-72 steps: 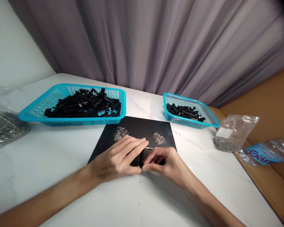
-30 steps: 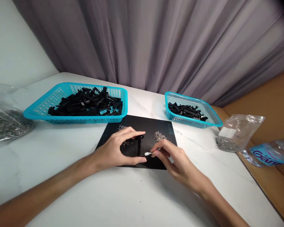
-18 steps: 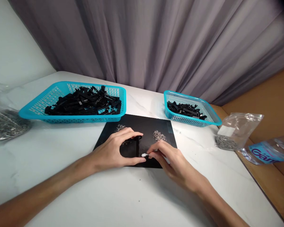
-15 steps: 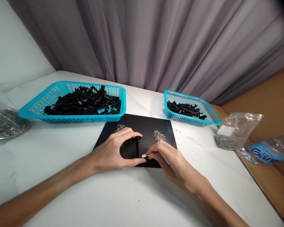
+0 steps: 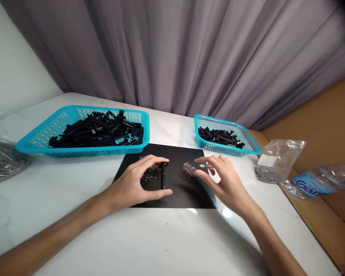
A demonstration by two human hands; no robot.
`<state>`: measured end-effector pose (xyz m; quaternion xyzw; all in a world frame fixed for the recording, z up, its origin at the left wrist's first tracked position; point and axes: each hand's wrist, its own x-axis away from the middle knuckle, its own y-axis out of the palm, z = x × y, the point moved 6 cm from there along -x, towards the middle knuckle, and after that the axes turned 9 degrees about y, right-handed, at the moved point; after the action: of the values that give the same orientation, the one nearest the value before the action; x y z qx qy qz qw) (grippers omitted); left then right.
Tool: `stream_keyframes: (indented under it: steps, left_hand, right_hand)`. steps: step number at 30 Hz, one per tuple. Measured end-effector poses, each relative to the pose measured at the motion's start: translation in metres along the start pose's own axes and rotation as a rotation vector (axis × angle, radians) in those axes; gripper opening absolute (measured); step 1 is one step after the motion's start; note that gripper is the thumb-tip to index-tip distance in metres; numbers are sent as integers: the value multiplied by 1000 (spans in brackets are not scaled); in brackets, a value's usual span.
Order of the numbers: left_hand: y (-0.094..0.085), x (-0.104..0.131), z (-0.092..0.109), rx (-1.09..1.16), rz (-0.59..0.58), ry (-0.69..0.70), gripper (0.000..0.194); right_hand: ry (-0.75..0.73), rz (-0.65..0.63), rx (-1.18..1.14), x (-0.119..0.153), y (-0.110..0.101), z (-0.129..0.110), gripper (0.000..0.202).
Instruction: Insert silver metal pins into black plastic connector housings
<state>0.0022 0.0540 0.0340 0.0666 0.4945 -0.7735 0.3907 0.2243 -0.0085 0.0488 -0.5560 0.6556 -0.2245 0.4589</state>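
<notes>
My left hand (image 5: 132,182) grips a long black plastic part (image 5: 163,176) by its two ends, between thumb and fingers, over the black mat (image 5: 178,197). My right hand (image 5: 225,178) is beside the right-hand heap of tiny metal pieces (image 5: 189,169), with thumb and index finger apart. A thin white-tipped tool (image 5: 203,166) rests between its fingers; its exact kind is too small to make out. Partly behind my left hand lies another scatter of tiny metal pieces (image 5: 149,174).
A large blue basket (image 5: 54,150) of black plastic parts stands at the left, a smaller blue basket (image 5: 251,143) of them at the back right. Clear bags of metal pieces lie at the left (image 5: 5,161) and right (image 5: 268,172). A water bottle (image 5: 313,182) lies beyond the right edge.
My right hand has drawn back from the black part, moving up and right to the right-hand metal heap, its fingers opening. My left hand still holds the part.
</notes>
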Motion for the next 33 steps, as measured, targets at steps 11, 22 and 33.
stream_keyframes:
  steps: [11, 22, 33]
  left_hand:
    - [-5, 4, -14, -43, 46, -116, 62]
    - [-3, 6, -17, -48, 74, -125, 62]
    - [0, 5, -13, -2, 37, -103, 61]
  right_hand:
    - [-35, -307, 12, -9, 15, 43, 35]
    - [-71, -104, 48, -17, 29, 43, 14]
    - [195, -85, -405, -16, 29, 49, 17]
